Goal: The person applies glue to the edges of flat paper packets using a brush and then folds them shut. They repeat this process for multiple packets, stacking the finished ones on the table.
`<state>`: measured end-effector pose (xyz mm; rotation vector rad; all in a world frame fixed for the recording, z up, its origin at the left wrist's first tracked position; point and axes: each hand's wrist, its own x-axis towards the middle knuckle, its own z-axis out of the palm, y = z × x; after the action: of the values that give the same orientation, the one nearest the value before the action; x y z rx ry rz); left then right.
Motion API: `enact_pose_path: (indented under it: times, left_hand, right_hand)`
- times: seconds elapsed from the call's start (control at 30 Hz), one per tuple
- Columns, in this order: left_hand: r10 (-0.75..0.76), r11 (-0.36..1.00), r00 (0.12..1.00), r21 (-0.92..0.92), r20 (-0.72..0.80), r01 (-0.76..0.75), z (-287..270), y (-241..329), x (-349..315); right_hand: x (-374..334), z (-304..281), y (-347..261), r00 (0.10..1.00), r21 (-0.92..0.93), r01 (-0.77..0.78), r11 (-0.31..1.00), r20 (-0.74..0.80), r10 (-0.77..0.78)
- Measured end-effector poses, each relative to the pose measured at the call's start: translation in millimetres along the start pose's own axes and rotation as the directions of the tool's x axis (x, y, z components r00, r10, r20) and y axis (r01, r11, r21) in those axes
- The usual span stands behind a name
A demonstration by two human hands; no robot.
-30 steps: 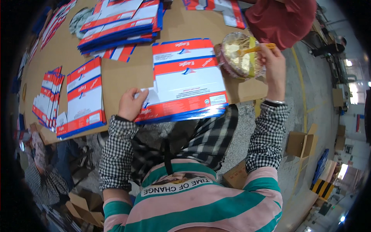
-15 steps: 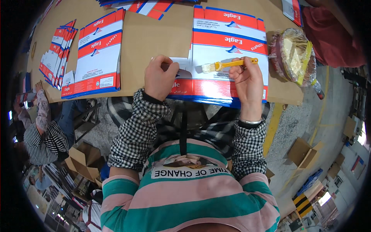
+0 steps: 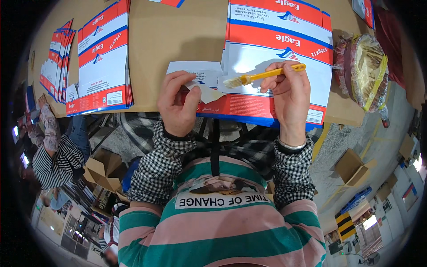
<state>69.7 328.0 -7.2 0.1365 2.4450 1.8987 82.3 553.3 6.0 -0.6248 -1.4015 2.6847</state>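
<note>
A brown cardboard-covered worktop [image 3: 178,35] fills the upper part of the frame. Near its lower edge, at the centre, a small white paper label [image 3: 205,92] is pinched in the closed left hand [image 3: 177,103]. A yellow-handled flat brush [image 3: 262,74] is gripped by the right hand [image 3: 290,95], with the bristles just beside the label, over a flattened red, white and blue carton [image 3: 278,49]. The gluing step seems to be in hand; next, the label must probably be coated evenly and kept steady.
</note>
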Motion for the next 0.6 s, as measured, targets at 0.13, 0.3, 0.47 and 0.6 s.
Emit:
enact_pose_path:
  times: [0.13,0.3,0.47,0.6]
  left_hand:
    - [-0.01,1.0,1.0,0.002,-0.003,0.01,-0.5,1.4,-1.6]
    - [-0.028,1.0,1.0,-0.005,-0.012,0.028,0.4,3.4,-0.3]
    - [-0.016,1.0,1.0,-0.012,-0.026,0.016,1.7,3.0,-0.6]
    - [-0.021,1.0,0.999,-0.012,-0.029,0.021,1.2,1.6,-1.7]
  right_hand:
    - [0.5,4.3,0.8,1.0,-0.042,-0.02,0.999,0.005,0.021]
    - [2.2,6.0,2.2,0.998,-0.079,-0.049,0.996,0.03,0.051]
    - [1.8,6.5,0.4,0.996,-0.109,-0.077,0.991,0.028,0.08]
    - [1.9,8.7,-1.6,0.996,-0.135,-0.083,0.987,0.02,0.087]
